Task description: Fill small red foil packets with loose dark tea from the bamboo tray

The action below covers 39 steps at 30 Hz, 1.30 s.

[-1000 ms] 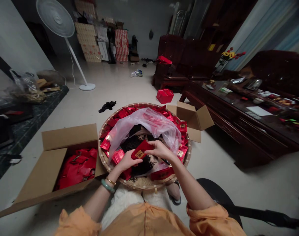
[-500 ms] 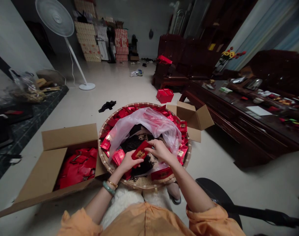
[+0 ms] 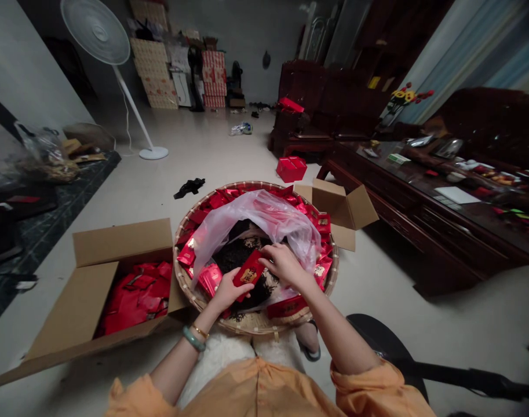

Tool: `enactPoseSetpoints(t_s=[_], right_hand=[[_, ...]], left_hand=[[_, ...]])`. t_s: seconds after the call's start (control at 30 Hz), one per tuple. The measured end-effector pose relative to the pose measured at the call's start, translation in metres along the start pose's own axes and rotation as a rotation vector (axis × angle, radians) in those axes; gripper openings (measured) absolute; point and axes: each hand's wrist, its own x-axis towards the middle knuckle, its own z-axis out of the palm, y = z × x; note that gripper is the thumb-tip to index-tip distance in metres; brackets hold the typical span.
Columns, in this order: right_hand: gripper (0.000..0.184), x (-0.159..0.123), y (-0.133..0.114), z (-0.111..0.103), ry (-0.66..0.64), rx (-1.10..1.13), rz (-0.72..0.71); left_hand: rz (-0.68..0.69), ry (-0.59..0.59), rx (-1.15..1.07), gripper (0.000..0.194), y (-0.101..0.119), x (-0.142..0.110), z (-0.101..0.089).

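A red packet (image 3: 249, 273) with gold print is tilted between my hands, above a round woven bamboo tray (image 3: 180, 277) on my lap. My left hand (image 3: 227, 289) grips its lower left end, thumb across the front. At its upper right end, the fingers of my right hand (image 3: 283, 263) are closed in a pinch; what lies under the fingertips is hidden. Beneath my hands, an opened translucent plastic bag (image 3: 255, 207) holds dark, stringy material (image 3: 233, 255) with paler patches. Shiny red packets (image 3: 210, 277) ring the bag inside the tray.
An open cardboard box (image 3: 79, 301) full of red packets stands at left. Another open carton (image 3: 346, 211) and a red box (image 3: 291, 169) are on the floor beyond the tray. A dark low table (image 3: 403, 185) runs along the right. A white fan (image 3: 153, 153) stands farther back.
The packet has turned slightly, showing more of its gold-printed face. My right hand's fingers have shifted a little at its upper end. The tray and boxes stay put.
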Motion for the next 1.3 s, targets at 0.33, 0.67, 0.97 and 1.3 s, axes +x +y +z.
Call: enactPoseSetpoints(t_s=[0.33, 0.67, 0.97, 1.3], right_hand=[[0.016, 0.002, 0.008, 0.008, -0.129, 0.136, -0.054], [0.044, 0.008, -0.011, 0.023, 0.111, 0.020, 0.199], [0.060, 0.024, 0.006, 0.049, 0.205, 0.089, 0.221], [0.059, 0.029, 0.014, 0.059, 0.234, 0.225, 0.264]], left_hand=[[-0.003, 0.000, -0.057, 0.049, -0.004, -0.003, 0.002], [-0.038, -0.035, -0.004, 0.047, -0.008, -0.003, 0.012], [0.038, -0.001, 0.138, 0.037, -0.008, -0.008, 0.004], [-0.006, 0.005, 0.160, 0.050, -0.005, -0.008, -0.007]])
